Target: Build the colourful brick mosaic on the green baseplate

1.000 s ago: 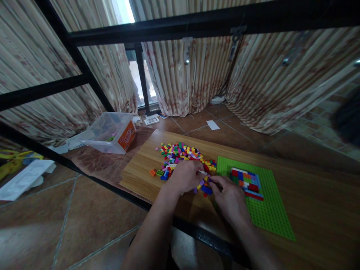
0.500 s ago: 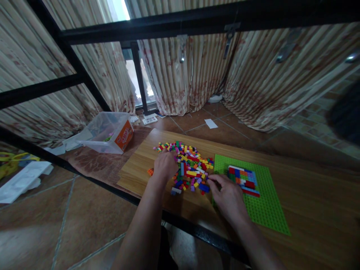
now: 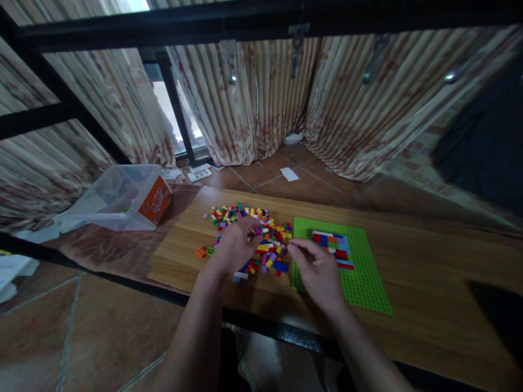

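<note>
A heap of loose, many-coloured toy building bricks (image 3: pixel 267 248) lies on the wooden board. Over the heap's left side is my left hand (image 3: pixel 236 245), fingers bent with a gap between thumb and forefinger; no brick shows clearly in it. My right hand (image 3: pixel 316 269) hovers by the left edge of a green studded baseplate (image 3: pixel 368 277), thumb and forefinger pinched. Whatever sits between those fingertips is too small to name. On the baseplate stands a block of joined red, blue, white and orange bricks (image 3: pixel 335 250), partly behind my right hand.
An orange-labelled clear plastic bin (image 3: pixel 122 220) stands left of the wooden board (image 3: pixel 175 253). A black metal bar (image 3: pixel 261 321) runs along the near edge, another (image 3: pixel 245 22) crosses above. Curtains (image 3: pixel 253 109) hang behind. Papers (image 3: pixel 289 174) lie on the tiled floor.
The view has turned right, so everything sits further left. My left hand has drawn back slightly within the heap, uncovering a green piece at left. My right hand keeps its pinch.
</note>
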`<state>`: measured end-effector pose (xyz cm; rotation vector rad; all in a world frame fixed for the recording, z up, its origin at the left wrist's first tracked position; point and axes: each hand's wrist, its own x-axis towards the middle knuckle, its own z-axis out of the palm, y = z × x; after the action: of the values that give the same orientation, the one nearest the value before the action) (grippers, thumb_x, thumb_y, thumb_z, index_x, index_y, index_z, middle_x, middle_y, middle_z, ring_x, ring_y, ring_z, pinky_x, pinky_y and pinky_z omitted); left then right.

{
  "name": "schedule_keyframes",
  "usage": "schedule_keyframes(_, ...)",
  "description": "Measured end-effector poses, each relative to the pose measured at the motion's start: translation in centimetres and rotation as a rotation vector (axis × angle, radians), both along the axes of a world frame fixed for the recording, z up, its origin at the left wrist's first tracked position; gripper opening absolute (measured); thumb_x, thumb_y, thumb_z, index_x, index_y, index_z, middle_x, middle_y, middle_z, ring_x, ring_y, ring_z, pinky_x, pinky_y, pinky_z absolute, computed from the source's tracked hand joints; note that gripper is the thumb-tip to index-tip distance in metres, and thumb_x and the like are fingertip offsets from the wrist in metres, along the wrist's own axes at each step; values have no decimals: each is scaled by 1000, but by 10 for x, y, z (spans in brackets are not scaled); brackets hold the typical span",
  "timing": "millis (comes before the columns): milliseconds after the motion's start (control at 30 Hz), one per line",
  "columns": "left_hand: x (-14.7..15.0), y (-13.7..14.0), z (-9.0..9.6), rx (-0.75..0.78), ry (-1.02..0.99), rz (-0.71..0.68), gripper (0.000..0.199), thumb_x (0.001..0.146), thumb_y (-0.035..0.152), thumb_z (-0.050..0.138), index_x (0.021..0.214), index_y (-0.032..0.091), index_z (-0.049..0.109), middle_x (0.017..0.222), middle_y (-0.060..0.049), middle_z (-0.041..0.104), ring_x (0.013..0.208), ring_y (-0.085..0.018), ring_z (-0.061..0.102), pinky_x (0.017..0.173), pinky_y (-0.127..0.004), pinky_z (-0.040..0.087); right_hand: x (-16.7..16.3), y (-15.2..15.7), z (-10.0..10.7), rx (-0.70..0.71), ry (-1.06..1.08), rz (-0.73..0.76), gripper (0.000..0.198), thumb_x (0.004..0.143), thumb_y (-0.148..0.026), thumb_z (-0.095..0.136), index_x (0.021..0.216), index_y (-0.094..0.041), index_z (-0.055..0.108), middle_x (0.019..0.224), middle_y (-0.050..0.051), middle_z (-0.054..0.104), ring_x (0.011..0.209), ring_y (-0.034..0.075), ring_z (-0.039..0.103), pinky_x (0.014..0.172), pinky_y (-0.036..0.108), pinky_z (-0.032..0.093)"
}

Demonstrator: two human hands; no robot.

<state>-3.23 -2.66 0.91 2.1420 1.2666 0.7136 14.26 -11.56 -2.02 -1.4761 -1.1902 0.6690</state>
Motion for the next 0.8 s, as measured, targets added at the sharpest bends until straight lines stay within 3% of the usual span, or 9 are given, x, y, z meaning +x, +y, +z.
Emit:
schedule_keyframes(100,18,-9,1,-132,-193,-142,15,80,16,59,95,16,59,86,-3,69,78,-16,66,72,-27,53,-1,4,4,-1,196,-1,25,79,-42,66,93,-22,71,83,3,74,76,19,68,69,32,54)
schedule_keyframes(233,34,-16,3,-266,-271,-256,10,80,15,61,89,16,57,76,0,66,70,-13,63,64,-23,49,0,6,6,-9,293,-15,21,75,-40,69,86,-22,72,78,1,74,72,17,67,67,31,54)
schedule_keyframes(467,40,-20,8,-374,-379,-316,5,83,18,60,86,15,58,77,0,65,71,-11,60,66,-23,48,4,5,10,-11,391,-42,22,71,-41,72,81,-22,72,71,-1,70,63,14,62,62,29,52)
schedule_keyframes(800,45,-21,11,-411,-424,-362,12,87,25,57,84,14,59,77,-2,64,72,-12,59,68,-24,47,4,3,7,-33,606,-5,26,68,-43,76,77,-20,70,65,-2,66,60,12,56,61,27,47)
